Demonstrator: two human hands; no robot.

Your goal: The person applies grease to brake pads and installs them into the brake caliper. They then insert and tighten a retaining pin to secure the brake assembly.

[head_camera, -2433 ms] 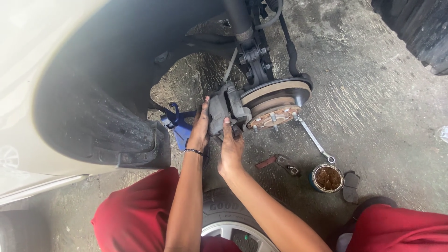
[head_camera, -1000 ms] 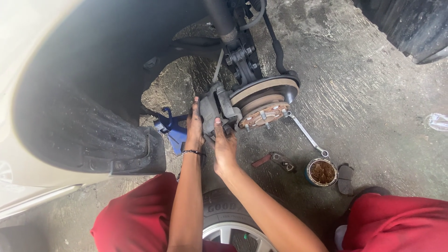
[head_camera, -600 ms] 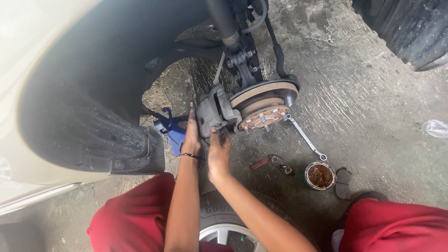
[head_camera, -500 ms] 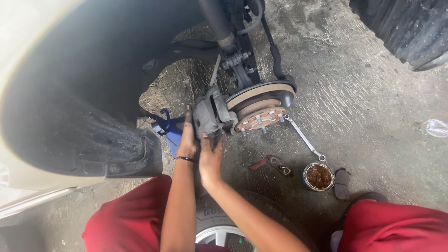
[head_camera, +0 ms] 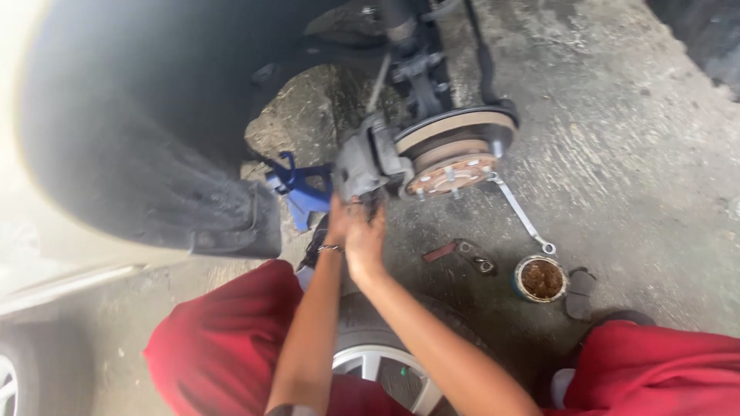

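Grey cast-metal brake caliper (head_camera: 361, 163), centre frame, beside the rusty disc (head_camera: 455, 146). Looks heavy, stiff, greasy; best gripped by the body's underside. Left hand (head_camera: 336, 222) and right hand (head_camera: 365, 240) just beneath, fingers blurred, cannot tell whether closed.

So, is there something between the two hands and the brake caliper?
Nothing visible. The left hand and the right hand are right below the brake caliper, at its lower edge; motion blur hides whether they touch it.

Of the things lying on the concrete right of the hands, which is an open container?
The small round tin with brown contents; the wrench and dark pad beside it are flat pieces.
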